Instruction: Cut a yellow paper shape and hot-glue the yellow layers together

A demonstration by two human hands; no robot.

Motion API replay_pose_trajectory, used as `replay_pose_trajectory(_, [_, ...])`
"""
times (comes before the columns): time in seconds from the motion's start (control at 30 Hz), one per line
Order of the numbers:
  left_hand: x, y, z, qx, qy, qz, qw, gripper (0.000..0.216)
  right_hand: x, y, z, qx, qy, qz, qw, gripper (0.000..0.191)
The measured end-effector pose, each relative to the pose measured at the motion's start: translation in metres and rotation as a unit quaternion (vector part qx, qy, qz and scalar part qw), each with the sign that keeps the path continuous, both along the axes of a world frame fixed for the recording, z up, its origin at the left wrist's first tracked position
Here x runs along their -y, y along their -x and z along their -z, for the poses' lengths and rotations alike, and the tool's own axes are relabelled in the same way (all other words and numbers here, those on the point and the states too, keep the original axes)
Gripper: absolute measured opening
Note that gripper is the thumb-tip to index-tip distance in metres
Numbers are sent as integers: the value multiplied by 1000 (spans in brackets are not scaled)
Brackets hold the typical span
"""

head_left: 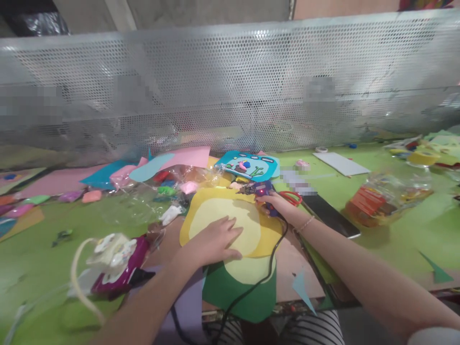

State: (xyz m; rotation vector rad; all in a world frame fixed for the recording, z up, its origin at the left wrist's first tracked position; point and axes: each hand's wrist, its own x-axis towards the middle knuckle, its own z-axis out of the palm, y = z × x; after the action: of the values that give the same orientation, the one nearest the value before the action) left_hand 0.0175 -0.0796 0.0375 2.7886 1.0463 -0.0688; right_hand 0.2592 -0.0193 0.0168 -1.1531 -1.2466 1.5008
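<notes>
My left hand (212, 239) lies flat, fingers stretched out, pressing on a pale yellow oval glued over a darker yellow foam sheet (266, 235). A green foam piece (233, 292) sticks out below it. My right hand (275, 203) is closed around a purple glue gun (260, 189) at the sheet's top right corner. Its black cord (262, 273) runs down toward me. Red-handled scissors (291, 197) lie just beside that hand.
A blue foam face (247, 165) lies behind the yellow sheet. Coloured foam scraps and clear bags (168, 187) sit at left, a purple case (118, 268) near my left arm. A dark tablet (328, 215) and plastic packet (388, 194) lie right. Perforated metal screen (230, 86) stands behind.
</notes>
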Motion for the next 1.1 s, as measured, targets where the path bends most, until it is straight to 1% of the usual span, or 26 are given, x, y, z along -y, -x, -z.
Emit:
replay_pose_trajectory(0.1, [3, 2, 2, 1, 4, 1, 1000, 82, 2, 1, -3, 22, 8, 1, 1000, 23])
replay_pose_trajectory(0.13, [3, 3, 3, 0, 8, -2, 1000, 85, 1, 1, -3, 26, 9, -2, 1000, 21])
replay_pose_trajectory(0.2, [1, 5, 4, 2, 15, -6, 1000, 83, 0, 1, -2, 30, 7, -10, 999, 19])
replay_pose_trajectory(0.3, [-1, 7, 6, 12, 17, -2, 1000, 75, 0, -1, -1, 31, 14, -10, 999, 19])
replay_pose_trajectory(0.47, [-3, 8, 4, 23, -5, 11, 1000, 67, 6, 2, -9, 31, 35, 29, 998, 20])
replay_pose_trajectory(0.53, [-2, 7, 1, 27, -17, 23, 999, 56, 9, 4, -12, 27, 29, 27, 999, 20])
replay_pose_trajectory(0.63, [1, 3, -4, 49, -38, 39, 997, 33, 12, 7, -12, 14, 20, 33, 999, 19])
replay_pose_trajectory(0.77, [6, 0, -10, 77, -49, 45, 995, 24, 11, 8, -11, -7, 16, 83, 996, 16])
replay_pose_trajectory(0.9, [10, 0, -12, 66, -35, 34, 997, 28, 8, 6, -9, 2, 33, 99, 995, 15])
replay_pose_trajectory(1.0, [9, 2, -11, 56, -13, 27, 998, 39, 6, 5, -7, 20, 42, 102, 994, 16])
replay_pose_trajectory(1.1, [7, 3, -9, 46, 5, 19, 999, 48, 8, 6, -9, 27, 29, 114, 993, 19])
